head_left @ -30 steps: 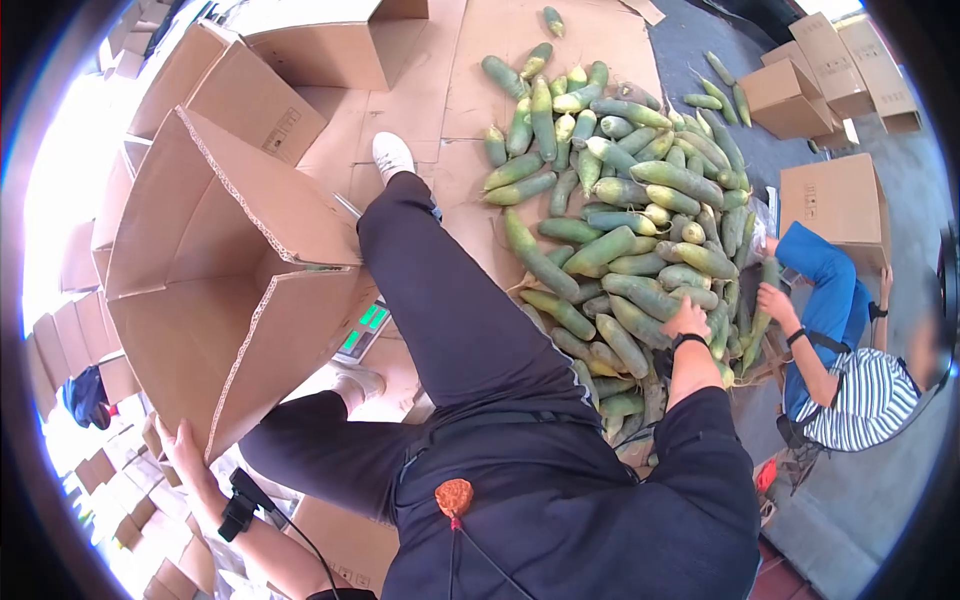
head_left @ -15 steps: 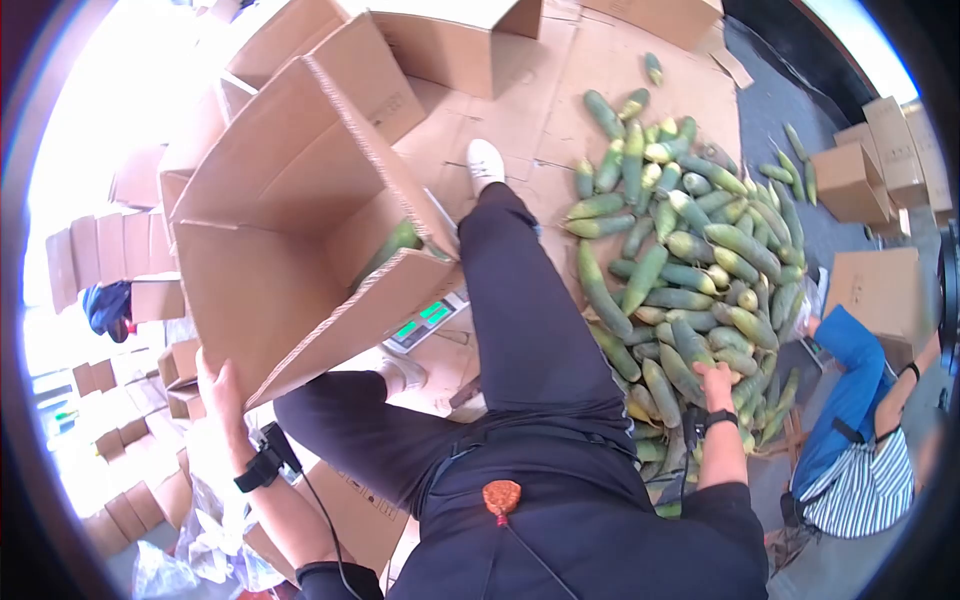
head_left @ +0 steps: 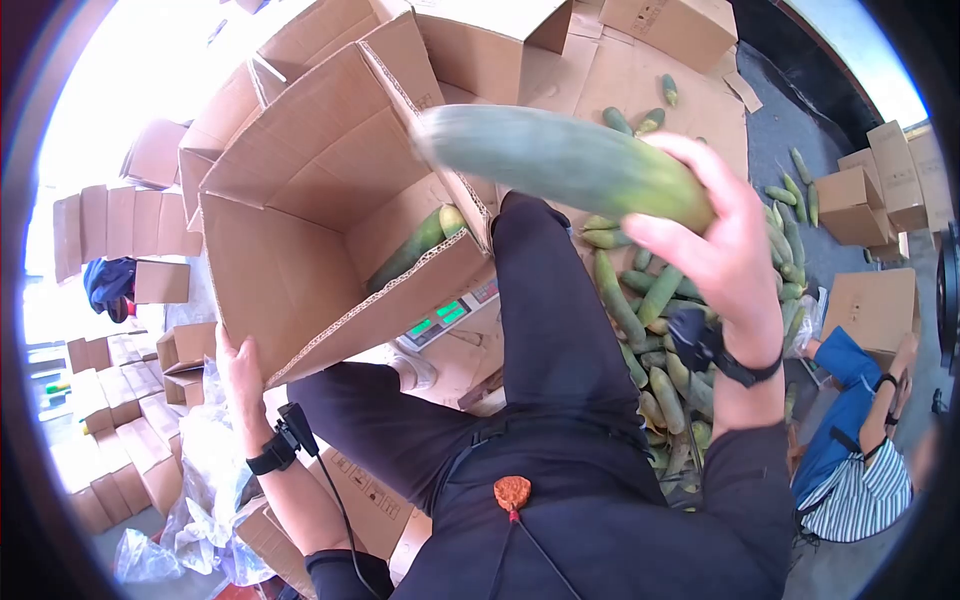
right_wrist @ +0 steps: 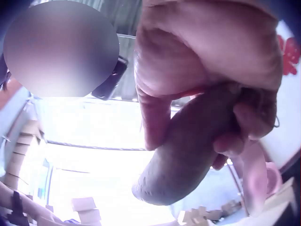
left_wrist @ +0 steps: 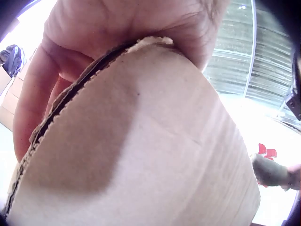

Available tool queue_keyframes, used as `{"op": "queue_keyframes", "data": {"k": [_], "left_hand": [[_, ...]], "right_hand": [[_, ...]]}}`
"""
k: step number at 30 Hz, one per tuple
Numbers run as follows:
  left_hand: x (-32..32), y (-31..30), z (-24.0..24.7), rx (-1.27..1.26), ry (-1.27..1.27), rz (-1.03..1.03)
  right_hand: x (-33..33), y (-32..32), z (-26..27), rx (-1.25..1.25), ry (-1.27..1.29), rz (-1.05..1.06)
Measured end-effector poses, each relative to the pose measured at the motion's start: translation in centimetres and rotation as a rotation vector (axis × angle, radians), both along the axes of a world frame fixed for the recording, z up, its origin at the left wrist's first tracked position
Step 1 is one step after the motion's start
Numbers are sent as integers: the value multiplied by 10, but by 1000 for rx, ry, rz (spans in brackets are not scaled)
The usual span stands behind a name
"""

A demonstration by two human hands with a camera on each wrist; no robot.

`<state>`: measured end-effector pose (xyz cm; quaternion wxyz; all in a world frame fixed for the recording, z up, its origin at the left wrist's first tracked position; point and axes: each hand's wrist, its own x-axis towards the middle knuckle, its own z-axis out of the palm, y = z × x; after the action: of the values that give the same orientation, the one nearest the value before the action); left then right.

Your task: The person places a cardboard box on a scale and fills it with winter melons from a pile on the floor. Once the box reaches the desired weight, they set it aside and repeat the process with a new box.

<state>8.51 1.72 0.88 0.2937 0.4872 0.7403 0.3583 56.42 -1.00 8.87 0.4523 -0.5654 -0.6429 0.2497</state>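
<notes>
Green radishes [head_left: 612, 290] lie in a broad heap beside the person's right leg [head_left: 545, 310], over a cardboard sheet [head_left: 620, 70] that probably serves to keep them clean. Next in size is the open carton [head_left: 255, 260], tilted at the left with its mouth towards the person, an angle that seems handy for reaching into. Below its near side shows a digital scale [head_left: 448, 314], its lit display turned up where the person could read it (whether the carton rests on it, I cannot tell). One held radish [head_left: 560, 160] is raised slantwise, its blurred far end overlapping the carton's rim in the head view; its height above that rim is unclear. Inside the carton, at least two loose radishes [head_left: 410, 252] lie against the wall. The right hand [head_left: 725, 235] has its grip wrapped round the yellow-green end, thumb opposite fingers, presumably leaving the length free to steer. The left hand [head_left: 240, 365] has its grip hooked on the carton's near edge, cardboard between fingers and palm, likely to steady it.
</notes>
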Motion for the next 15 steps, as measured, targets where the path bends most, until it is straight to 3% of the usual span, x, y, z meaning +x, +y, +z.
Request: {"op": "queue_keyframes", "data": {"k": [6, 7, 10, 15], "left_hand": [[-10, 0, -4, 19, 91, -78], [-7, 0, -2, -4, 97, -57], [-21, 2, -10, -3, 77, -103], [-10, 1, -1, -57, 108, -60]], "right_hand": [[-98, 74, 12, 254, -502, 302], [-114, 81, 9, 237, -522, 276], [-161, 101, -3, -213, -915, 460], [-179, 101, -47, -356, -922, 659]]}}
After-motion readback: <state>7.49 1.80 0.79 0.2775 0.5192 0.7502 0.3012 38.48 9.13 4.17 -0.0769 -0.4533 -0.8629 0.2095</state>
